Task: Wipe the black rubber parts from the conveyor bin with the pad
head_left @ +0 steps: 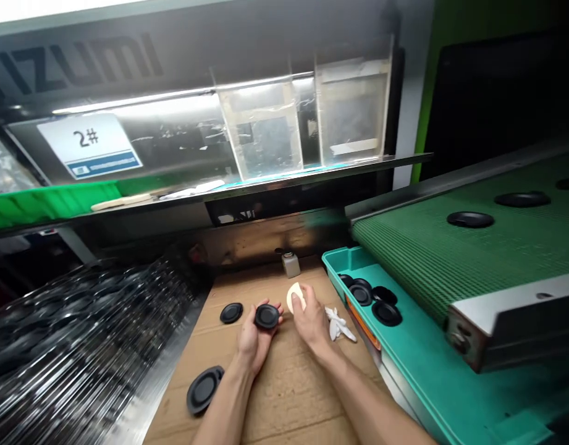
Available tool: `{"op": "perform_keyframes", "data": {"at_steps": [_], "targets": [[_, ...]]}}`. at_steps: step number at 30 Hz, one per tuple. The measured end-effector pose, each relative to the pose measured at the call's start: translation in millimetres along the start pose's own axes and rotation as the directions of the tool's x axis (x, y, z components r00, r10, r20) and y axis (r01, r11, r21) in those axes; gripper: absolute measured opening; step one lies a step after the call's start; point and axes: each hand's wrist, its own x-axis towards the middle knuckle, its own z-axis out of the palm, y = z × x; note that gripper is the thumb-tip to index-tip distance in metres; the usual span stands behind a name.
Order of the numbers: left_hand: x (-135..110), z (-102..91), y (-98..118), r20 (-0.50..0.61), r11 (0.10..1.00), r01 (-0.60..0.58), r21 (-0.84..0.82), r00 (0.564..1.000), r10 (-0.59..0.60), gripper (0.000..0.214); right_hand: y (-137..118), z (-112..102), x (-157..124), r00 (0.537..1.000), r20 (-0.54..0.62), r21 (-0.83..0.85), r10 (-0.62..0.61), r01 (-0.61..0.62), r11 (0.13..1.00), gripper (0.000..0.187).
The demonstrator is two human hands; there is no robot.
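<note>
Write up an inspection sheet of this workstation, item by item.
Surface: flattened cardboard covering the bench, creased.
Job's things: black rubber disc on the left hand; white pad in the right hand; two more black discs on the cardboard.
Clutter: crumpled white cloth and small capped bottle on the cardboard.
Hands: left palm up under the disc; right fingers wrapped around the pad.
Cables: nothing seen.
Surroundings: teal tray holding black discs; green conveyor belt carrying more; sign marked 2# on the machine; ribbed metal sheet at left.
</note>
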Motion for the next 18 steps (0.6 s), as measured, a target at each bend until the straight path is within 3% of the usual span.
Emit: {"op": "perform_keyframes", "data": {"at_steps": [3,6,8,10,14,18], "targets": [[3,-4.0,0,0.067,0.987,0.085,-0.139,0.995,-0.076,0.027,-11,6,-10,0.988,0.116,0.168,-0.103,0.082,0.982,0.043],[1,-3.5,-1,0.17,0.964,0.195,-0.179,0.972,-0.165,0.03,-20,9,-18,0.954,0.265,-0.065,-0.143,0.166,0.984,0.045],[-2,-2.3,-2,0.216,0.959,0.233,-0.16,0.956,-0.197,0.032,-24,8,-21,0.972,0.225,-0.3,-0.067,0.135,0.944,0.046],[-4,-1.4,-4,0.228,0.96,0.235,-0.152,0.953,-0.197,0.031,-27,9,-23,0.985,0.17,-0.424,-0.031,0.101,0.9,0.048],[-3,-3.6,-3,0.231,0.95,0.249,-0.19,0.952,-0.203,0.03,-34,15,-30,0.959,0.257,-0.483,-0.12,0.235,0.844,0.048],[-1,-8.6,1,0.205,0.954,0.239,-0.18,0.958,-0.201,0.033,-38,22,-31,0.975,0.214,-0.556,-0.054,0.167,0.814,0.047]]}}
